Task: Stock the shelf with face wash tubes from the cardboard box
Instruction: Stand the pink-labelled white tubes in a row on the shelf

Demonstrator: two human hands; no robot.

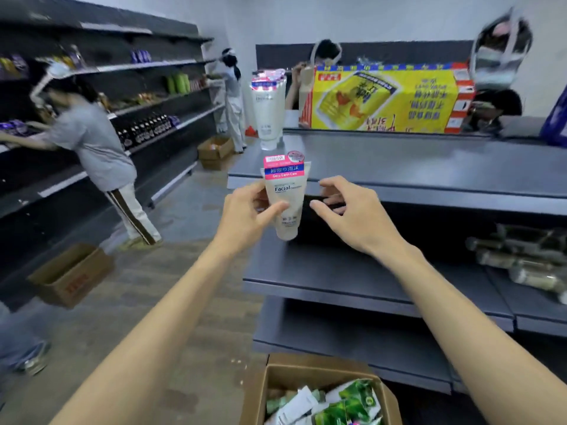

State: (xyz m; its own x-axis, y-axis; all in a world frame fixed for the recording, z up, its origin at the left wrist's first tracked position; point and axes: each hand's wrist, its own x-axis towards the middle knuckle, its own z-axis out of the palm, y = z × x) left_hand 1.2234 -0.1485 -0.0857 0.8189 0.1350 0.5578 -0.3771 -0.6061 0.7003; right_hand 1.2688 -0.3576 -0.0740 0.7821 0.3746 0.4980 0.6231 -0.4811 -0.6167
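Left hand: thumb and fingers closed around a face wash tube, held cap-down in front of the dark shelf. Right hand: just beside the tube, fingers spread and curled, holding nothing. Second tube: upright on the top shelf. Cardboard box: open on the floor below, holding more packages.

A single wide-angle view, worn on the head, looks forward and down along both outstretched forearms; the hands sit close, near the middle; the dark shelf fills the right side, close in front; the cardboard box lies at the bottom edge, nearly underfoot; straight lines bow toward the edges.
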